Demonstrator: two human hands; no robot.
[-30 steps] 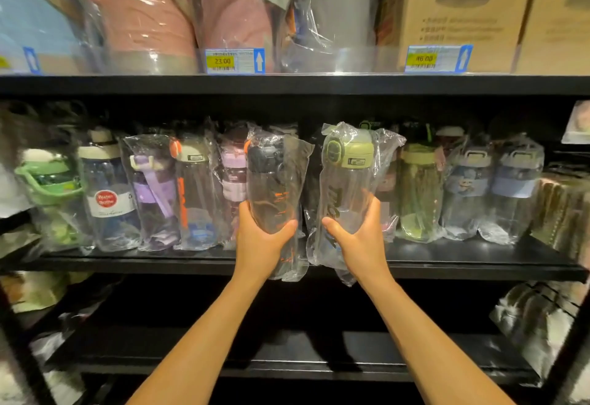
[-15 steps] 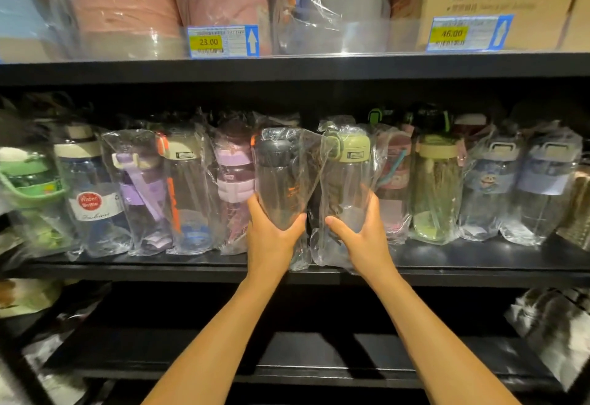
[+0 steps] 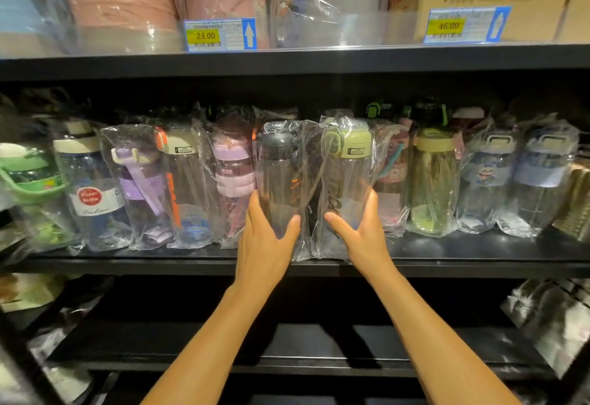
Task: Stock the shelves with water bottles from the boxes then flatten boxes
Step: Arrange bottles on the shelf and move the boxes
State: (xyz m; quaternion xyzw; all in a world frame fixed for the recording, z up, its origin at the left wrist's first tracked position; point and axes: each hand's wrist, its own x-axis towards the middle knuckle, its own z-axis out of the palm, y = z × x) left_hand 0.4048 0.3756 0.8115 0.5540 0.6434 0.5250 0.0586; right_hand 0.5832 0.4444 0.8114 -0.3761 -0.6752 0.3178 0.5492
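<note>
On the middle black shelf (image 3: 479, 266), near edge, my left grip (image 3: 265, 245) clasps a bagged clear dark-capped bottle (image 3: 277, 175); my right grip (image 3: 360, 238) clasps a bagged clear green-capped bottle (image 3: 349, 168), upright just beside it.

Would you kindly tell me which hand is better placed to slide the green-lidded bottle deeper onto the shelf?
Right, probably. The right hand grips the green-lidded bottle low down, while the left hand holds the dark-lidded bottle beside it.

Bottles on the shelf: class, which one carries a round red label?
The blue bottle with a cream cap, second from the left; its red circle reads "Water Bottle", and no other shows one.
</note>
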